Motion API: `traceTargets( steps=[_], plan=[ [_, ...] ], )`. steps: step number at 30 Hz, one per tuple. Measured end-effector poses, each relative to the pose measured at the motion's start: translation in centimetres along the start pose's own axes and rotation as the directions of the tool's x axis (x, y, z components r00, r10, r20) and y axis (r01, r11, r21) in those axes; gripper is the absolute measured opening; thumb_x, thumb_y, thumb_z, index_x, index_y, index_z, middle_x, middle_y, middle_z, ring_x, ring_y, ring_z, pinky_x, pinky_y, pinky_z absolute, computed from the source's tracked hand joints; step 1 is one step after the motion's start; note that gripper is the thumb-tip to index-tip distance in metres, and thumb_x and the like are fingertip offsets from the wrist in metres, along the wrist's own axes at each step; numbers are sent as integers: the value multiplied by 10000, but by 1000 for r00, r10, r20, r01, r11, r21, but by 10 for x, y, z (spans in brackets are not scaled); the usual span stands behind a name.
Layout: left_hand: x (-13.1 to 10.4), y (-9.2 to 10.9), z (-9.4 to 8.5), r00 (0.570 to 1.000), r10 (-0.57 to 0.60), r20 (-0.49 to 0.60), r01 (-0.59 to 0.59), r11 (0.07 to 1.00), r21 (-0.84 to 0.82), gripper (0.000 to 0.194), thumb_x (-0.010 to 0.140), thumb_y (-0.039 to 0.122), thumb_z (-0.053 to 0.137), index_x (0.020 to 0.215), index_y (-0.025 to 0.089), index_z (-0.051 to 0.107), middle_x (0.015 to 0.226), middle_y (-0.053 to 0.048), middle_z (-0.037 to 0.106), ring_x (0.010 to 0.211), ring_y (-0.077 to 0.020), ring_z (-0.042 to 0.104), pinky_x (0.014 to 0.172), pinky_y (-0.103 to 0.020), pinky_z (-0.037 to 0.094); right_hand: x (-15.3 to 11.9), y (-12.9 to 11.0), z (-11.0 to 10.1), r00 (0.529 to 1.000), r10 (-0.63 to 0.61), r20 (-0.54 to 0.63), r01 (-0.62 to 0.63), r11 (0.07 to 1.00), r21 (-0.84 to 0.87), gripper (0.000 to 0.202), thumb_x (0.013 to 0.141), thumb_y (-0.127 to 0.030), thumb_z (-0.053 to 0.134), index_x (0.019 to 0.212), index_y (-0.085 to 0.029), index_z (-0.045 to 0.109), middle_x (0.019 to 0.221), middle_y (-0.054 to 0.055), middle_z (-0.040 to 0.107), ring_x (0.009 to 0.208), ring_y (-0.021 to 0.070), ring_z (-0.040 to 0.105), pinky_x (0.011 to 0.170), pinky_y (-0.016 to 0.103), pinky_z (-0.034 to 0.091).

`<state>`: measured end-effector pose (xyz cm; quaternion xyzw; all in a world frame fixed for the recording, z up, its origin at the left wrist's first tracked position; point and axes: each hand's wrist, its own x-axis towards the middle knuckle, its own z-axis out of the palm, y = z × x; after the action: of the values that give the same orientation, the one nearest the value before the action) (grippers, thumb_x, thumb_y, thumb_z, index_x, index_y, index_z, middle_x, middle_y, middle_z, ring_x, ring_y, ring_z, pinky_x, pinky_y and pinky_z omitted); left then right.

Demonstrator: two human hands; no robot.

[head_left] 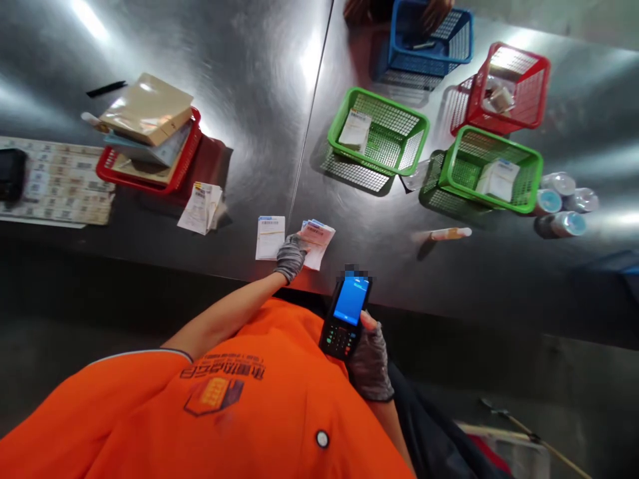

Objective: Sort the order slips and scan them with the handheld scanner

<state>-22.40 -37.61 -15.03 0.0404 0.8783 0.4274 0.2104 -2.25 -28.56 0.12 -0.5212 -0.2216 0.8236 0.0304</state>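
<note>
My left hand (291,258), in a grey glove with bare fingertips, pinches the near-left edge of a small bundle of printed paper slips (318,245) at the table's front edge. Just left of it lies another bundle of slips (270,238) with a band around it. A black handheld scanner (348,309) with a lit blue screen and a keypad is gripped by my right hand (372,359), also gloved, with the thumb along its side. The scanner is held in front of my orange shirt, near the table edge.
Two green baskets (379,169) (492,130) hold slips. A red basket (542,100) and a blue basket (432,66) stand behind; another person's hand (436,14) reaches the blue one. Left, a red basket (134,185) carries boxes; loose slips (200,207) lie nearby. Jars (569,224) stand right.
</note>
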Motion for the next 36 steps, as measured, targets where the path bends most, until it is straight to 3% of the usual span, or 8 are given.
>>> traceTargets(
  steps=[8, 15, 19, 23, 28, 32, 34, 36],
  plan=[
    [-1, -8, 0, 994, -92, -56, 75, 963, -258, 277, 873, 158, 637, 1114, 208, 765, 1136, -64, 807, 1089, -241, 732, 1098, -405, 526, 1, 3, -1, 998, 51, -26, -49, 997, 57, 358, 584, -487, 916, 808, -237, 792, 801, -14, 813, 768, 250, 761, 734, 366, 625],
    [9, -10, -16, 979, -201, -42, 163, 884, -438, 152, 809, 126, 674, 930, 185, 744, 952, -46, 805, 943, -211, 737, 1048, -388, 548, 3, 2, 5, 1000, -8, -21, 8, 1000, 26, 278, 642, -478, 883, 779, -254, 790, 731, -42, 791, 662, 209, 725, 686, 339, 611],
    [12, -9, -27, 976, -215, 9, 189, 839, -511, 235, 767, 108, 677, 988, 172, 722, 991, -63, 796, 924, -199, 741, 1006, -361, 572, 2, 1, 7, 1000, -9, -20, 10, 999, 46, 213, 665, -440, 872, 754, -269, 781, 713, -62, 783, 636, 178, 709, 636, 289, 582],
    [11, -8, -40, 966, -223, 131, 258, 790, -556, 273, 767, 217, 739, 1033, 173, 697, 937, -68, 784, 893, -224, 743, 935, -381, 609, 1, 0, 10, 1000, 7, -24, -5, 998, 56, 228, 657, -444, 876, 757, -265, 778, 723, -57, 788, 693, 207, 736, 691, 319, 602],
    [12, -25, -83, 960, -247, 131, 279, 819, -501, 177, 855, 342, 675, 932, 184, 680, 972, -124, 775, 956, -256, 743, 947, -448, 612, 2, 0, 7, 999, 28, -19, -27, 999, 38, 299, 627, -490, 880, 798, -259, 799, 753, -32, 801, 704, 230, 736, 671, 341, 601],
    [16, -41, -115, 949, -306, -70, 266, 904, -335, 330, 743, 298, 760, 1034, 168, 675, 1147, -157, 747, 1192, -338, 681, 1090, -534, 528, 5, 0, 1, 998, -14, -64, 15, 1000, 14, 285, 634, -479, 888, 769, -249, 789, 687, -48, 769, 570, 170, 661, 579, 298, 549],
    [15, -39, -113, 948, -233, -218, 191, 961, -199, 448, 728, 268, 774, 1153, 170, 668, 1300, -148, 698, 1313, -327, 607, 1191, -500, 441, 6, 0, 1, 997, -11, -72, 12, 1000, 18, 282, 626, -463, 897, 764, -244, 787, 701, -46, 775, 576, 169, 661, 582, 295, 546],
    [12, -29, -96, 971, -90, -221, 84, 996, -34, 422, 790, 265, 741, 1199, 182, 678, 1284, -114, 712, 1248, -290, 640, 1173, -430, 457, 6, 0, 2, 998, -16, -62, 18, 1000, 25, 260, 637, -446, 897, 764, -248, 786, 731, -50, 784, 605, 166, 677, 610, 289, 557]
  ],
)
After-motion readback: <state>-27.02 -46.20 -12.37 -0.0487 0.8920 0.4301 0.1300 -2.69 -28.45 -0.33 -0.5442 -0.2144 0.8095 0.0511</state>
